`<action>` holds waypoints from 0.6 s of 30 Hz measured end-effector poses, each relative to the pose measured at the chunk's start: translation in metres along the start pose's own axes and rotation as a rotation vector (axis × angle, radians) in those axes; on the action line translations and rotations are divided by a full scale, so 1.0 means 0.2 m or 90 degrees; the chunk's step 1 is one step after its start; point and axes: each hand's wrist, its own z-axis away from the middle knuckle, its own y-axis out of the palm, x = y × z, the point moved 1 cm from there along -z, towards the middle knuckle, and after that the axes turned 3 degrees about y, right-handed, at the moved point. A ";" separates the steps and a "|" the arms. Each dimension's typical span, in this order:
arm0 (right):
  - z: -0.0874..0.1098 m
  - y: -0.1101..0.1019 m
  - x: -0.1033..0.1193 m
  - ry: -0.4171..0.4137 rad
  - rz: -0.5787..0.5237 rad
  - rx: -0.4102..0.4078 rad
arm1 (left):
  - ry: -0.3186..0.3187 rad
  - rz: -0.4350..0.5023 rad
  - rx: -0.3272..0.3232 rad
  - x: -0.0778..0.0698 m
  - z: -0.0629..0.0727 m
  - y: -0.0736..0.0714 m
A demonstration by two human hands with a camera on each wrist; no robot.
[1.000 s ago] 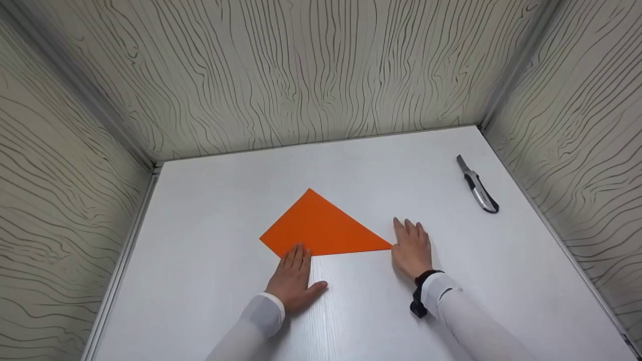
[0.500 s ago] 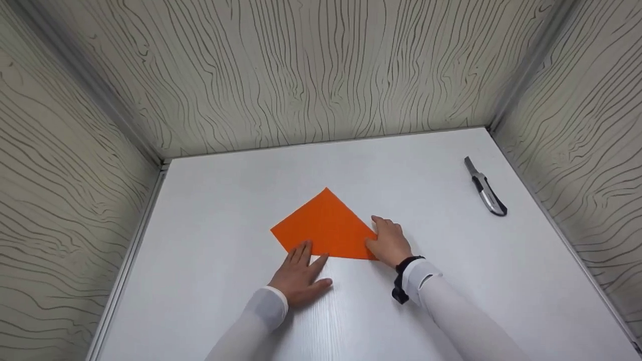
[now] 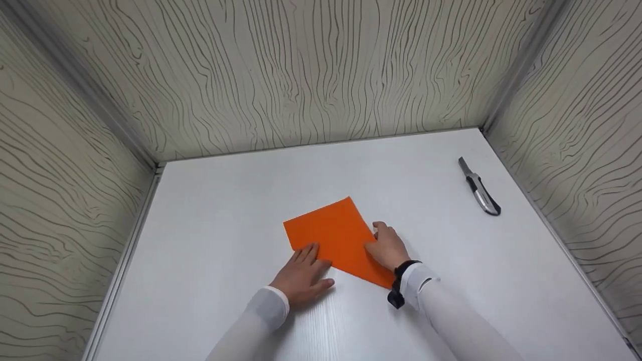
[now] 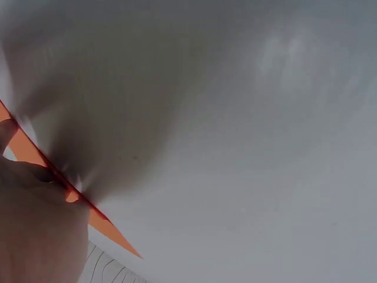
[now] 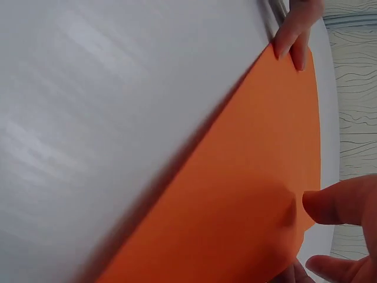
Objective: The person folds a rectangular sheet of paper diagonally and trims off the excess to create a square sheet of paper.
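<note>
A sheet of orange paper (image 3: 333,233), folded into a pointed four-sided shape, lies in the middle of the white table. My left hand (image 3: 301,281) rests at its lower left edge, fingers extended over the paper and thumb spread away on the table. At the right edge, my right hand (image 3: 388,245) holds the sheet, thumb over the top face and fingers curled at the far side. The right wrist view shows the thumb (image 5: 336,203) over the orange surface (image 5: 235,177), with fingertips partly hidden behind the edge. Only a sliver of paper (image 4: 115,233) appears in the left wrist view.
A utility knife (image 3: 480,188) with a silver and black handle lies at the table's right side, its blade end pointing away. Wood-patterned panels (image 3: 311,70) stand behind and on both sides of the white table (image 3: 225,200).
The orange paper has turned clockwise, its long point swinging from the right toward me. My right hand has moved left from the tip to the sheet's right edge; my left hand stays nearly in place.
</note>
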 end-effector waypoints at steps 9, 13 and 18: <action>-0.03 -0.03 -0.03 0.070 -0.121 0.030 | -0.002 0.010 -0.006 -0.01 -0.02 0.00; -0.05 -0.03 -0.04 0.064 -0.156 0.030 | 0.006 0.015 -0.010 -0.01 -0.02 0.00; -0.06 -0.02 -0.04 0.042 -0.143 0.012 | 0.009 0.027 -0.015 -0.01 -0.02 0.01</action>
